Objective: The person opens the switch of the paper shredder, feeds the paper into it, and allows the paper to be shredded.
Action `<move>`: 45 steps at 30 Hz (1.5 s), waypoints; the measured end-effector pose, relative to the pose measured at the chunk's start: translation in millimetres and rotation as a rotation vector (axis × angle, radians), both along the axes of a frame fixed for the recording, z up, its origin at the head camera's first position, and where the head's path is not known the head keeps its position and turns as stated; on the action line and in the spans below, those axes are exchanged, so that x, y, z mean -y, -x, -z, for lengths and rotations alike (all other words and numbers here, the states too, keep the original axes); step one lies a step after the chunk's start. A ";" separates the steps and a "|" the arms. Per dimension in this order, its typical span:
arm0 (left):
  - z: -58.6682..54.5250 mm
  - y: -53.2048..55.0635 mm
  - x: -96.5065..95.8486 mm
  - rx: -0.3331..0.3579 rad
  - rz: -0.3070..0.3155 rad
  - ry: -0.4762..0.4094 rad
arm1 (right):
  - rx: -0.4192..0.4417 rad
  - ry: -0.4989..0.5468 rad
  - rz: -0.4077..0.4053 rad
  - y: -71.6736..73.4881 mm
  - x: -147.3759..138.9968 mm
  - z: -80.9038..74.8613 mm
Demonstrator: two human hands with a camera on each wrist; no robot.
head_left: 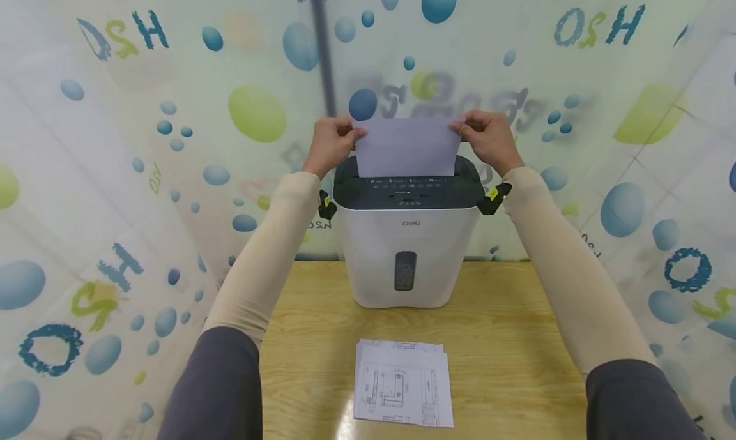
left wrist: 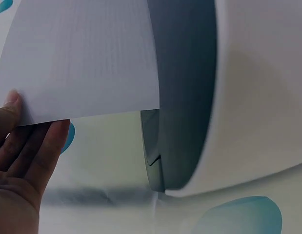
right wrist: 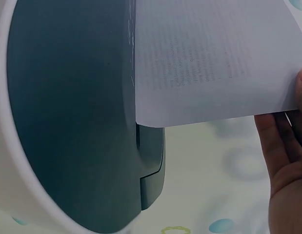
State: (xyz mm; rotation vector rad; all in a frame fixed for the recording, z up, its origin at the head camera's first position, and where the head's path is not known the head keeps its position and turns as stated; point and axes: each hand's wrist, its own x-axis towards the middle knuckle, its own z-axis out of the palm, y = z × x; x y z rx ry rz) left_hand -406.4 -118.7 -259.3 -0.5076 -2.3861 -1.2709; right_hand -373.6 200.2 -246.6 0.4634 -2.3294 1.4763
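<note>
A white paper shredder (head_left: 411,255) with a dark grey top and the word "deli" stands on the wooden table. One sheet of paper (head_left: 407,146) stands upright at the slot in its top, its lower edge at or in the slot; how deep, I cannot tell. My left hand (head_left: 331,145) pinches the sheet's upper left corner between thumb and fingers. At the upper right corner, my right hand (head_left: 489,140) pinches it the same way. Faint print shows through the sheet (right wrist: 199,53) in the right wrist view. Both hands are above the shredder, clear of its top.
A small stack of papers (head_left: 402,386) printed with line drawings lies on the wooden table (head_left: 506,338) in front of the shredder. A patterned curtain (head_left: 172,223) with blue and green dots hangs behind and along both sides. A dark vertical pole (head_left: 323,50) shows at the back.
</note>
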 end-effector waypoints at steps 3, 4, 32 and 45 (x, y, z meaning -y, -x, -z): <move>-0.6 -0.1 0.7 -0.004 -0.001 0.018 | -0.008 -0.007 0.008 11.4 -3.6 5.9; -0.6 -0.1 1.1 -0.003 -0.004 0.025 | -0.007 -0.009 0.007 15.7 -5.2 8.5; 7.1 -4.3 1.5 0.115 0.003 0.238 | 0.064 -0.370 0.044 17.5 -13.5 22.5; 15.0 -1.3 0.6 0.153 0.032 0.323 | 0.123 -0.463 0.002 19.8 -16.4 29.3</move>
